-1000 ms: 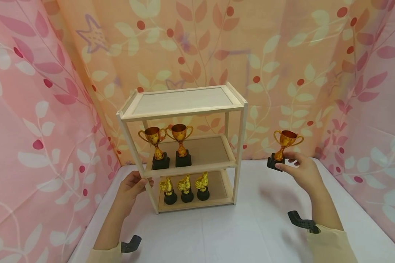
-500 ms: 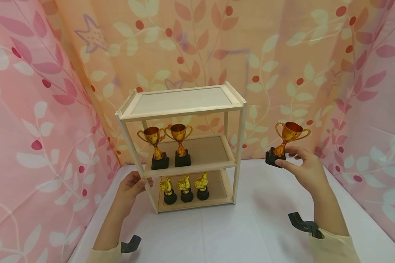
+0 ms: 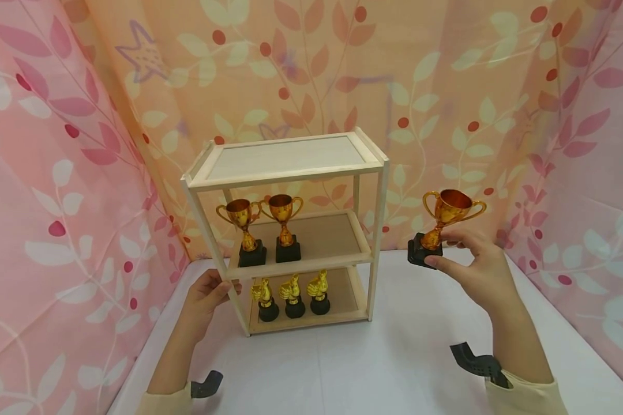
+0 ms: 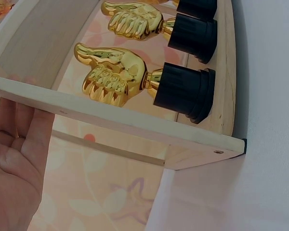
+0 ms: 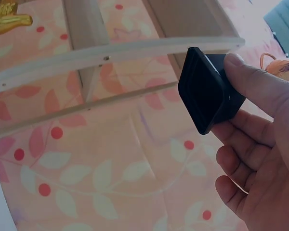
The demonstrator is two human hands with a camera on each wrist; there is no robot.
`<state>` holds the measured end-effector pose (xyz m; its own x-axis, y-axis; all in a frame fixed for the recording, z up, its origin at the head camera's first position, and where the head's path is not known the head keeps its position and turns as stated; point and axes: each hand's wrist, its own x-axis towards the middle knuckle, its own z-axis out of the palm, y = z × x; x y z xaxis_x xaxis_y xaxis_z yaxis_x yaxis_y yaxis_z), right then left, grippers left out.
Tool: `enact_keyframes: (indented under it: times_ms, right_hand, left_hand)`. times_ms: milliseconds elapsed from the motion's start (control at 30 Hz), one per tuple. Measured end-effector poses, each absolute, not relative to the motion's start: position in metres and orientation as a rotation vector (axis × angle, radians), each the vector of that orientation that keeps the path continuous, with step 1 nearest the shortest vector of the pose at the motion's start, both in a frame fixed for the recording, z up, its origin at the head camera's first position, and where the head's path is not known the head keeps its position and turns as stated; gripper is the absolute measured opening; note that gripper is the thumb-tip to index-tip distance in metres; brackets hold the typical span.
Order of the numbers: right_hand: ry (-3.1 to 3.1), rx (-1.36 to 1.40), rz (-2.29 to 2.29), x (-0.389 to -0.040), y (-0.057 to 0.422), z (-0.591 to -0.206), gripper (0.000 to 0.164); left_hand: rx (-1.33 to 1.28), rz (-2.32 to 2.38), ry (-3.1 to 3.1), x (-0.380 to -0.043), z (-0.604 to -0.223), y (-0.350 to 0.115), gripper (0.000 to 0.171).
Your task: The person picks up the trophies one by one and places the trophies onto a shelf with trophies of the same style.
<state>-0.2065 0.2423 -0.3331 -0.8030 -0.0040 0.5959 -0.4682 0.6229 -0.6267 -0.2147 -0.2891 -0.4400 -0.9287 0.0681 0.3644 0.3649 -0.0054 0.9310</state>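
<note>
My right hand (image 3: 480, 268) pinches the black base of a gold trophy cup (image 3: 450, 208) in the air, to the right of the wooden shelf. The cup leans to the right, and the right wrist view shows the underside of its black base (image 5: 204, 91). My left hand (image 3: 203, 297) grips the left front post of the shelf (image 3: 300, 268), just below the middle board; its fingers (image 4: 26, 118) pass behind the post. On the left of the middle board stand two more trophy cups (image 3: 248, 253) (image 3: 288, 248). Three gold thumbs-up trophies (image 3: 295, 308) stand in a row on the bottom board.
The top board (image 3: 291, 157) of the shelf bears nothing. Right of the two cups, the middle board (image 3: 337, 236) shows bare wood. A white cloth (image 3: 353, 369) covers the table, and patterned curtains (image 3: 436, 86) close off the back and both sides.
My right hand has lifted the trophy cup a little; it first drifted right, then back left toward the shelf. The left hand stays on the post.
</note>
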Motion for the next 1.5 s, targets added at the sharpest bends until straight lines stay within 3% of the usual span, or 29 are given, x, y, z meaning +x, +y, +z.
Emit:
enact_keyframes:
  times_ms: [367, 867, 1033, 1500]
  right_hand:
    - [-2.192, 0.546, 1.076, -0.194, 0.221, -0.328, 0.051]
    - [-2.258, 0.597, 1.116, -0.190, 0.179, -0.330, 0.048]
    - [-2.336, 0.509, 1.164, -0.188, 0.163, -0.326, 0.043]
    - [-2.413, 0.435, 1.228, -0.190, 0.128, -0.319, 0.053]
  left_hand:
    - [-0.453, -2.046, -2.047, -0.215, -0.441, -0.290, 0.010]
    - [-0.439, -2.044, -2.044, -0.217, -0.439, -0.290, 0.010]
    - [-0.426, -2.035, -2.077, -0.216, -0.440, -0.289, 0.012]
    - [-0.407, -2.023, -2.098, -0.214, -0.436, -0.287, 0.014]
